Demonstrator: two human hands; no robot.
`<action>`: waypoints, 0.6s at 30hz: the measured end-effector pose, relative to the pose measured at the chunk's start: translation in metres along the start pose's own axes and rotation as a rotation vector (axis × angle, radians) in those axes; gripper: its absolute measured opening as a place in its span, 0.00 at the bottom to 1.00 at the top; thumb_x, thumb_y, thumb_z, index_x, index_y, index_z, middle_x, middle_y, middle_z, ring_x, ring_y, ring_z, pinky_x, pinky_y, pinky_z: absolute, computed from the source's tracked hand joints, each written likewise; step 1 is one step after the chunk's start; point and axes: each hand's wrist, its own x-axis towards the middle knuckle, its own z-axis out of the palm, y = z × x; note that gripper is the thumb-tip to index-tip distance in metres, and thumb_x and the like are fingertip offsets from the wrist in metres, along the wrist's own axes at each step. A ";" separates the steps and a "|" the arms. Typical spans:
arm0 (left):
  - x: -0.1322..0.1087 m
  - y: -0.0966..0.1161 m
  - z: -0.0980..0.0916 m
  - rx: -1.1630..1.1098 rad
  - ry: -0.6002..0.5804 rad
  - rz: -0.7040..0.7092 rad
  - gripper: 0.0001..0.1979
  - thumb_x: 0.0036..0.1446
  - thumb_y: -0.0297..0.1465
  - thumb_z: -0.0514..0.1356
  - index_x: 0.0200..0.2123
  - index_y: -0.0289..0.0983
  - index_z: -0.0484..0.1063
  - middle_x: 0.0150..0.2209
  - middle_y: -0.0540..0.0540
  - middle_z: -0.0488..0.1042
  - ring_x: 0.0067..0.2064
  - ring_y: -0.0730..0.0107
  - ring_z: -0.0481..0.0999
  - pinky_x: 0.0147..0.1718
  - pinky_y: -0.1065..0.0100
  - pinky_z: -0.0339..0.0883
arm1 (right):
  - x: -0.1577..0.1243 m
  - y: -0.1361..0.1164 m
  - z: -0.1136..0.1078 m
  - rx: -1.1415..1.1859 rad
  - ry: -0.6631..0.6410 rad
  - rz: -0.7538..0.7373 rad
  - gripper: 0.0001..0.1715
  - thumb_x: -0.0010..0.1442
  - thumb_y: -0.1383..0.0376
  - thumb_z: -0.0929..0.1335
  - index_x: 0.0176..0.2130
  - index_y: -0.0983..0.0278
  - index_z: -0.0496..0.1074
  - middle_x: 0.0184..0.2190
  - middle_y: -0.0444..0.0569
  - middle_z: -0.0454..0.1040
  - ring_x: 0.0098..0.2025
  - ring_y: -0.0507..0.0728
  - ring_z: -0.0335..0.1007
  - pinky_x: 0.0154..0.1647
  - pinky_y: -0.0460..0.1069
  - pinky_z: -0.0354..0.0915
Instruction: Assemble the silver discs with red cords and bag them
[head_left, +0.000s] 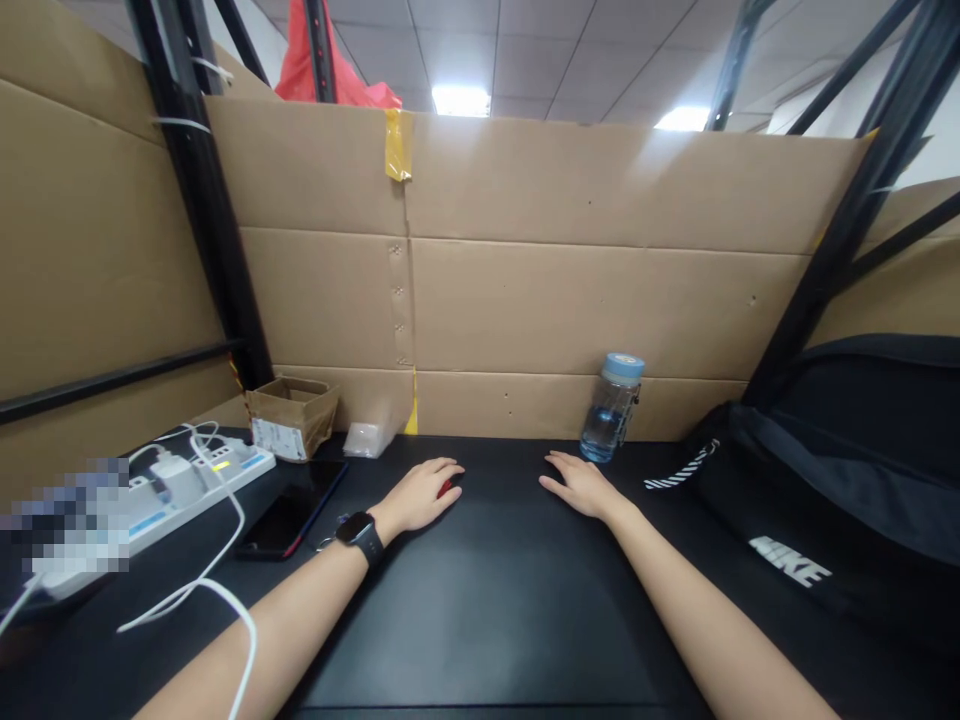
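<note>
In the head view, your left hand rests on the black table, its fingers a little bent and the thumb apart from them, over a small red object which is mostly hidden, so I cannot tell how firmly you hold it. Your right hand lies palm down with the fingers extended and has hold of nothing visible, just in front of the water bottle. The dark phone lies to the left of your left hand, and the black bag is at the right side.
</note>
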 end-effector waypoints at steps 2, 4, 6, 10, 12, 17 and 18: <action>0.000 -0.001 0.000 -0.003 -0.004 0.000 0.23 0.69 0.43 0.51 0.60 0.41 0.70 0.62 0.40 0.69 0.63 0.55 0.69 0.63 0.54 0.62 | 0.001 0.002 -0.002 0.015 0.003 -0.003 0.40 0.66 0.42 0.59 0.66 0.64 0.64 0.69 0.59 0.59 0.70 0.67 0.54 0.67 0.62 0.55; 0.000 -0.002 0.000 -0.007 -0.012 -0.003 0.23 0.69 0.43 0.51 0.60 0.41 0.70 0.62 0.40 0.69 0.63 0.55 0.68 0.63 0.53 0.61 | 0.001 0.006 -0.007 0.042 0.004 -0.028 0.37 0.64 0.46 0.64 0.63 0.64 0.67 0.67 0.60 0.62 0.68 0.67 0.59 0.66 0.60 0.56; -0.001 -0.003 0.000 -0.014 -0.021 -0.005 0.23 0.69 0.43 0.51 0.61 0.41 0.69 0.63 0.39 0.69 0.64 0.55 0.67 0.64 0.53 0.61 | -0.001 0.012 -0.015 0.071 -0.007 -0.066 0.35 0.59 0.53 0.69 0.61 0.66 0.69 0.64 0.61 0.67 0.63 0.66 0.65 0.65 0.57 0.59; -0.001 -0.003 -0.001 -0.027 -0.016 0.001 0.23 0.69 0.43 0.51 0.61 0.41 0.69 0.62 0.40 0.69 0.64 0.55 0.67 0.64 0.53 0.60 | -0.007 0.024 -0.031 0.126 -0.067 -0.108 0.42 0.50 0.65 0.70 0.64 0.65 0.67 0.60 0.59 0.71 0.60 0.65 0.69 0.64 0.56 0.60; -0.001 -0.003 -0.001 -0.035 -0.010 0.003 0.23 0.69 0.43 0.51 0.61 0.42 0.69 0.62 0.40 0.69 0.63 0.56 0.68 0.63 0.53 0.61 | -0.007 0.027 -0.037 0.140 -0.108 -0.127 0.41 0.49 0.67 0.70 0.63 0.62 0.68 0.58 0.56 0.73 0.58 0.64 0.70 0.63 0.55 0.62; 0.000 -0.003 -0.001 -0.027 -0.029 0.001 0.23 0.69 0.43 0.51 0.61 0.42 0.69 0.62 0.40 0.69 0.63 0.56 0.68 0.63 0.54 0.60 | 0.005 0.026 -0.047 0.060 -0.198 -0.128 0.28 0.47 0.66 0.73 0.50 0.60 0.79 0.47 0.51 0.80 0.49 0.63 0.76 0.53 0.51 0.67; 0.000 -0.003 -0.001 -0.024 -0.033 0.000 0.23 0.69 0.43 0.51 0.61 0.42 0.69 0.62 0.40 0.69 0.63 0.56 0.67 0.63 0.54 0.60 | 0.008 0.025 -0.049 0.046 -0.217 -0.114 0.28 0.45 0.66 0.73 0.48 0.60 0.79 0.45 0.50 0.81 0.47 0.63 0.76 0.51 0.51 0.68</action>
